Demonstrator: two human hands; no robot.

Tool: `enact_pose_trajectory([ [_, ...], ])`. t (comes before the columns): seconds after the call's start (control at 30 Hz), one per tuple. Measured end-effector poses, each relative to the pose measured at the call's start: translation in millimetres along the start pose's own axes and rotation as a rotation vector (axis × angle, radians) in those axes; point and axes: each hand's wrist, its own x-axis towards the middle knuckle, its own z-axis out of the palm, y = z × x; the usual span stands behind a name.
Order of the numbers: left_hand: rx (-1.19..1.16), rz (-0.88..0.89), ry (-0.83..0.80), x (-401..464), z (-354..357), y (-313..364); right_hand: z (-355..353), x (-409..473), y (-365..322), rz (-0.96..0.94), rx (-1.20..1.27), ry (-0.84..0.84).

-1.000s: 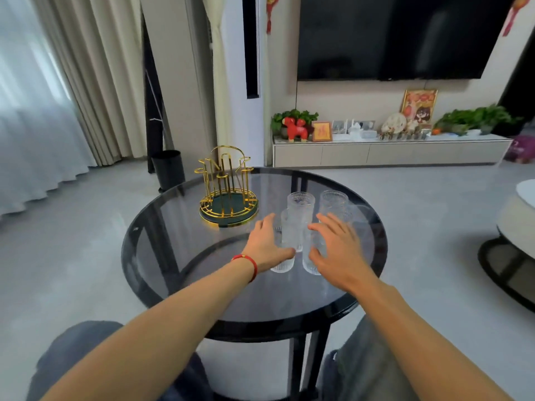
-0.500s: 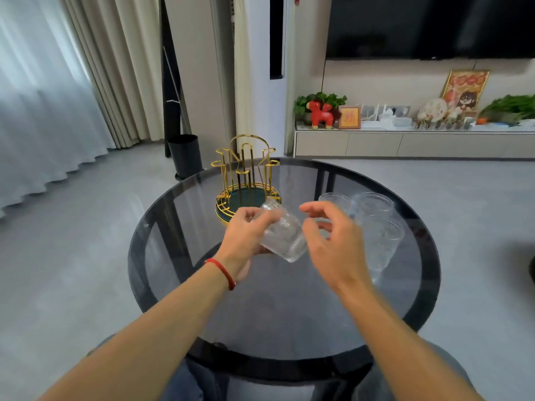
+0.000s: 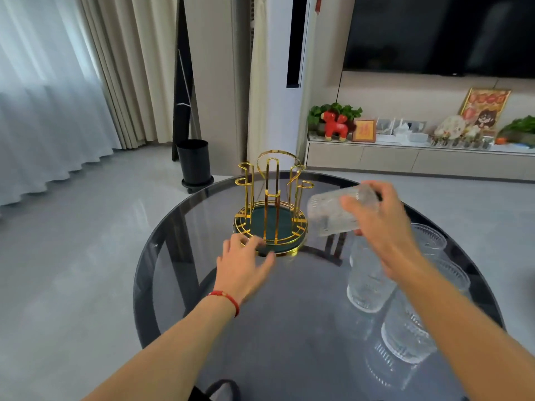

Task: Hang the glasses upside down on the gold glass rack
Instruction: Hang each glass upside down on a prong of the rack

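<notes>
The gold glass rack (image 3: 272,204), with a dark green round base and no glass on its prongs, stands at the far middle of the round dark glass table (image 3: 289,328). My right hand (image 3: 382,227) grips a ribbed clear glass (image 3: 333,212) lying on its side in the air, mouth toward the rack, just right of it. My left hand (image 3: 244,266) rests spread against the rack's near rim, holding nothing. Several more ribbed glasses (image 3: 367,282) stand upright on the table's right side, partly hidden by my right forearm.
A black bin (image 3: 193,162) stands on the floor beyond the table, left of the rack. A low TV cabinet (image 3: 405,157) with ornaments lines the far wall. Curtains hang at the left. My knees show under the table's near edge.
The glass passed from both hands to my right hand alone and moved right of the rack, turned onto its side. My left hand dropped to the rack's base. The view shifted closer.
</notes>
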Motion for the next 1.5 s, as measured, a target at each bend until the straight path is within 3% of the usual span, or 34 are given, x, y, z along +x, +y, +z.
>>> enact_pose_trajectory([
  [0.07, 0.294, 0.099, -0.12, 4, 15, -22, -8, 26, -4, 0.0, -0.004, 0.051],
  [0.33, 0.37, 0.175, -0.113, 13, 43, -44, 36, 144, -50, 0.01, 0.193, 0.075],
  [0.43, 0.366, 0.202, -0.144, 14, 46, -45, 71, 175, -61, 0.052, 0.226, -0.001],
  [0.73, 0.352, 0.205, -0.116, 12, 46, -47, 124, 218, -81, -0.107, -0.263, -0.36],
  [1.17, 0.345, 0.183, -0.128, 9, 46, -45, 148, 223, -80, 0.065, -0.507, -0.904],
  [1.3, 0.341, 0.178, -0.14, 9, 45, -45, 155, 225, -83, 0.072, -0.602, -0.959],
  [1.5, 0.344, 0.173, -0.151, 8, 45, -44, 153, 222, -79, 0.106, -0.534, -0.983],
])
